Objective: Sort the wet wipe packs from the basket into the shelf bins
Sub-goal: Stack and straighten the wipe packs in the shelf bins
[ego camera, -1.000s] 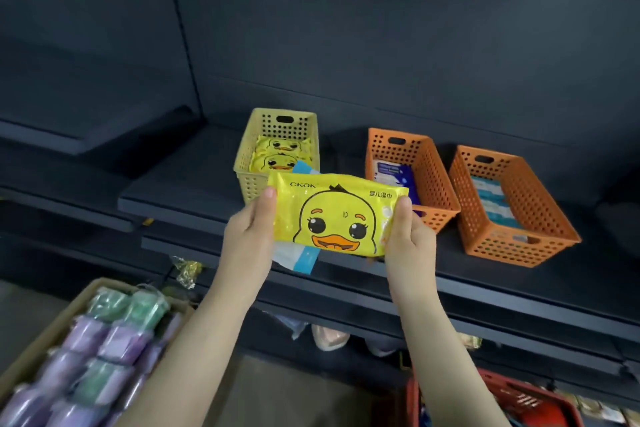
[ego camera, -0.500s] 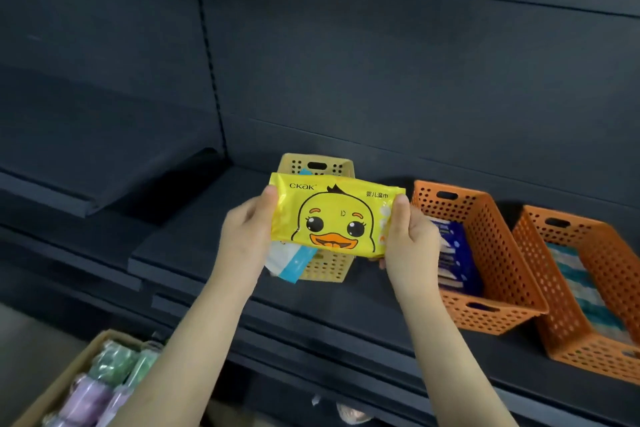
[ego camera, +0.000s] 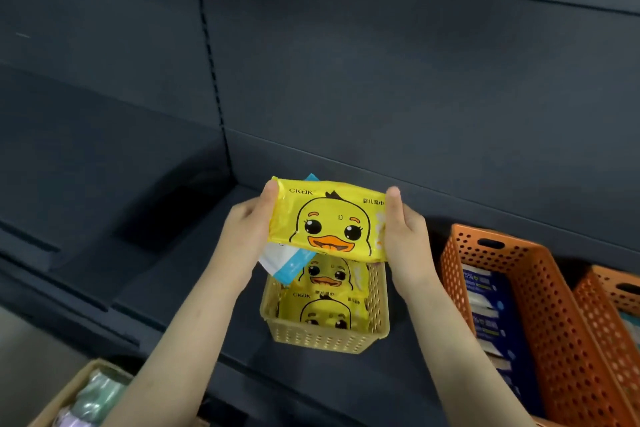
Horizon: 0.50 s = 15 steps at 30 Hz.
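Note:
A yellow duck-print wet wipe pack (ego camera: 329,218) hangs flat above the far end of the yellow bin (ego camera: 329,336). My left hand (ego camera: 247,229) grips its left edge and my right hand (ego camera: 405,229) grips its right edge. Under the yellow pack my left hand also holds a white and light-blue pack (ego camera: 285,262), mostly hidden. Two more duck packs (ego camera: 329,302) lie inside the yellow bin on the dark shelf (ego camera: 166,263).
An orange bin (ego camera: 561,350) with dark blue packs stands right of the yellow one, and a second orange bin (ego camera: 616,291) shows at the right edge. A cardboard box (ego camera: 69,388) of pastel packs sits at the lower left. The shelf's back wall rises behind the bins.
Both hands carried the yellow pack forward until it hangs over the yellow bin. The view came closer, so the bins now sit lower and larger.

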Each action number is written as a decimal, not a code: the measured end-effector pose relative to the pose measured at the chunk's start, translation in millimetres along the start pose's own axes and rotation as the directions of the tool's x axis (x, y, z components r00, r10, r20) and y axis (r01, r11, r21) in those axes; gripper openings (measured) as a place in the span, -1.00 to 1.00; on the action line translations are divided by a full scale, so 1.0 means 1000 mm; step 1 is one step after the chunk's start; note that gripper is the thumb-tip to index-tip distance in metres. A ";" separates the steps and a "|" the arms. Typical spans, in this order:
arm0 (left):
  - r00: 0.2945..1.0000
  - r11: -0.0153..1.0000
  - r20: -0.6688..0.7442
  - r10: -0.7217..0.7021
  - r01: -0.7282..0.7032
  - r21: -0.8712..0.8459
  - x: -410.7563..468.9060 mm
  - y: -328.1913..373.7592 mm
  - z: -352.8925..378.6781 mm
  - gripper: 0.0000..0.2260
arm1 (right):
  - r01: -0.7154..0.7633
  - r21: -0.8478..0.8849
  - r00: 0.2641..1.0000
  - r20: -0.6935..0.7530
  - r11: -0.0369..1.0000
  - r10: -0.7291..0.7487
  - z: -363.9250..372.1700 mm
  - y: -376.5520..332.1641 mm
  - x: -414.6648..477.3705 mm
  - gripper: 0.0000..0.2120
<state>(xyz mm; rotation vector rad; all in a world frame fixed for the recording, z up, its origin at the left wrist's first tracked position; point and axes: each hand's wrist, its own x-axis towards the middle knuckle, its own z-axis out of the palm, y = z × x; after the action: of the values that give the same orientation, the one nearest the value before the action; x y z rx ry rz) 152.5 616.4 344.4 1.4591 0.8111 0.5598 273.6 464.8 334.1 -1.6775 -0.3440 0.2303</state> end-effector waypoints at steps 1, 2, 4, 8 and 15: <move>1.000 1.000 -0.005 -0.001 0.001 0.003 0.007 -0.001 0.000 -0.60 | -0.004 -0.018 1.000 -0.012 1.000 0.004 0.004 0.002 0.002 -0.54; 1.000 1.000 -0.004 0.002 -0.002 0.008 0.015 -0.004 -0.002 -0.62 | -0.014 -0.033 0.999 -0.035 0.999 0.013 0.007 0.004 0.003 -0.54; 1.000 1.000 -0.004 -0.008 0.008 0.021 0.029 -0.010 -0.002 -0.60 | -0.043 -0.048 0.995 -0.090 0.998 0.039 0.014 0.008 0.006 -0.54; 0.999 0.997 0.045 0.028 -0.031 0.070 0.050 -0.027 -0.006 -0.50 | -0.097 -0.069 0.991 -0.095 0.993 0.090 0.024 0.016 0.011 -0.53; 0.993 0.993 0.035 0.114 -0.115 0.022 0.080 -0.040 -0.016 -0.70 | -0.122 -0.065 0.957 -0.273 0.990 0.100 0.007 0.024 0.034 -0.54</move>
<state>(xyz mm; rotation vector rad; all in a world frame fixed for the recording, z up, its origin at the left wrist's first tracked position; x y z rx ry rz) 185.3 685.4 294.5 1.5399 0.7129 0.6127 305.0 480.4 311.0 -1.7848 -0.0555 0.0697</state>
